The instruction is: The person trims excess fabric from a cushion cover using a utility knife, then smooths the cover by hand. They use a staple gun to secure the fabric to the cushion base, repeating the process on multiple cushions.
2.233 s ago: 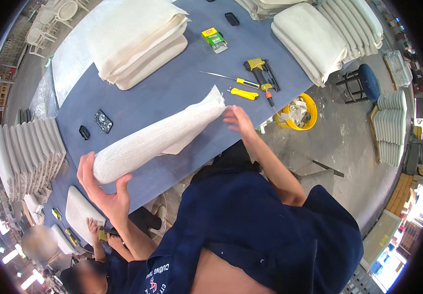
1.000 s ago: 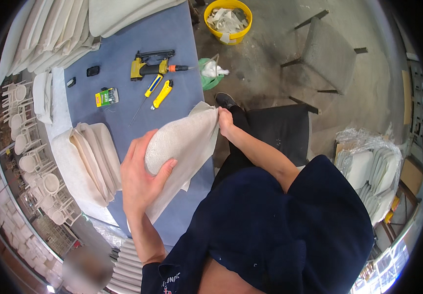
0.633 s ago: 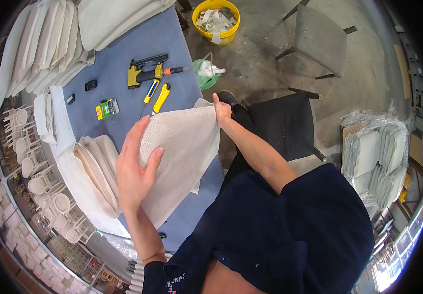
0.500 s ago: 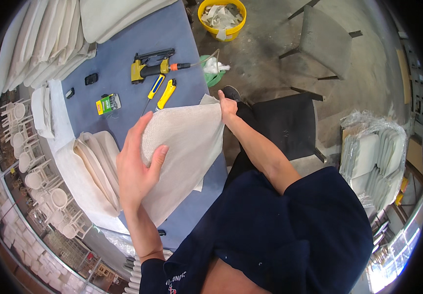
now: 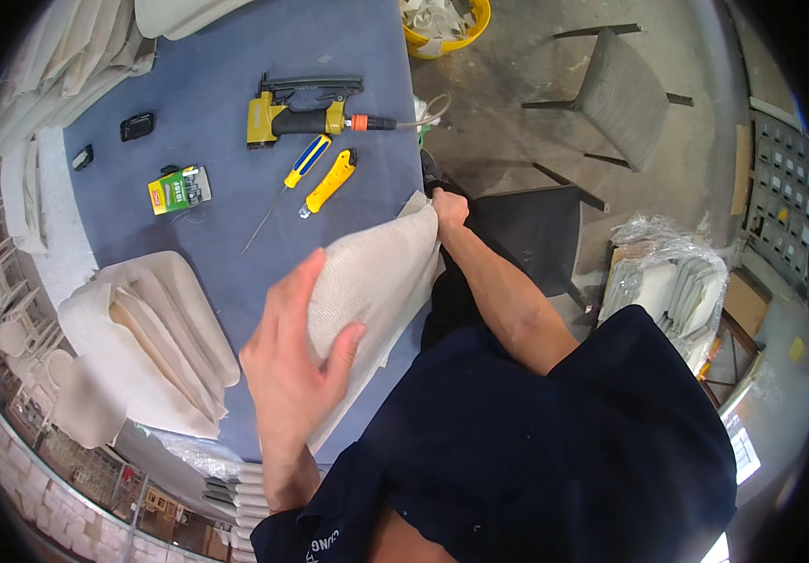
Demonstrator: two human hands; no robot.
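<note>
Cloth (image 5: 376,281) | left side against spread left hand (image 5: 287,366) | far corner pinched in right hand (image 5: 451,208)

Reference: pneumatic stapler (image 5: 301,122), lying on the blue table (image 5: 212,108). Screwdriver (image 5: 307,161) and yellow utility knife (image 5: 333,180): just on its near side. Green-and-yellow box (image 5: 172,192): near side, left. Small black case (image 5: 138,127): left. Yellow bucket (image 5: 470,34) of scraps (image 5: 433,19): beyond it, right. Grey chair (image 5: 625,103): right, well apart.

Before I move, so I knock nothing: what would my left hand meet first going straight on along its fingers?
Past the pale fabric at the left hand, probably the yellow cutter on the table; depth is unclear, so the hand might pass above.
</note>
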